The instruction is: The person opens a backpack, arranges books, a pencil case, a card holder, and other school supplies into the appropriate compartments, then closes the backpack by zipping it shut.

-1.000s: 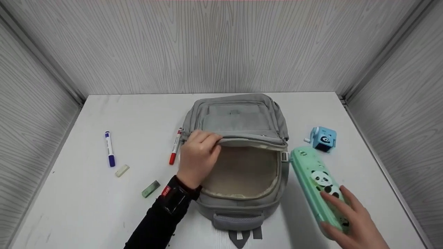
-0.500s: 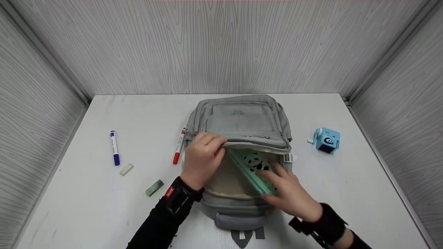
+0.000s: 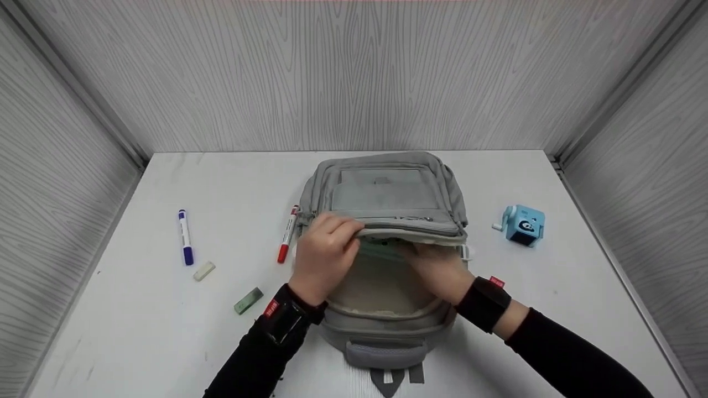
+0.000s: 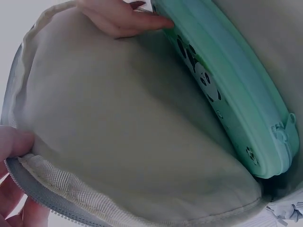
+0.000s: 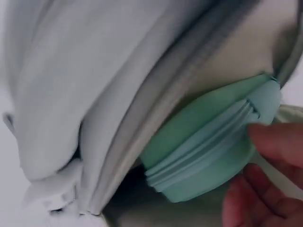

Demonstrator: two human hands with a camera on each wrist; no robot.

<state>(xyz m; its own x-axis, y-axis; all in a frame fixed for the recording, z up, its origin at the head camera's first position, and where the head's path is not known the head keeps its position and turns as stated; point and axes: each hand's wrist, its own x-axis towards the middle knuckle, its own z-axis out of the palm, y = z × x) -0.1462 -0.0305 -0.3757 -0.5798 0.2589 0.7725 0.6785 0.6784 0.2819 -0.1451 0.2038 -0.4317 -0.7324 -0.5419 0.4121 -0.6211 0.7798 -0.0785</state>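
A grey backpack [image 3: 384, 190] lies with its main compartment unzipped. My left hand [image 3: 323, 260] pinches the raised flap edge; in the left wrist view its fingers [image 4: 19, 144] hold the zipper border. Inside, under the flap, is a green panda case [image 3: 381, 250], tilted against the lining in the left wrist view [image 4: 227, 85]. My right hand [image 3: 440, 271] reaches into the compartment, its fingers partly hidden by the flap. Seen from the right wrist, the right hand [image 5: 272, 175] grips the near end of the case [image 5: 203, 156] between thumb and fingers.
A blue sharpener [image 3: 524, 225] stands right of the backpack. To the left lie a red-capped marker [image 3: 287, 235], a blue-capped marker [image 3: 185, 237], a pale eraser [image 3: 204, 271] and a green eraser [image 3: 248, 300]. Wood-grain panels bound the white table [image 3: 138, 342] behind and at both sides.
My right hand has carried the green case from the table at the right into the backpack, then deeper under the flap. The left hand keeps its hold on the flap.
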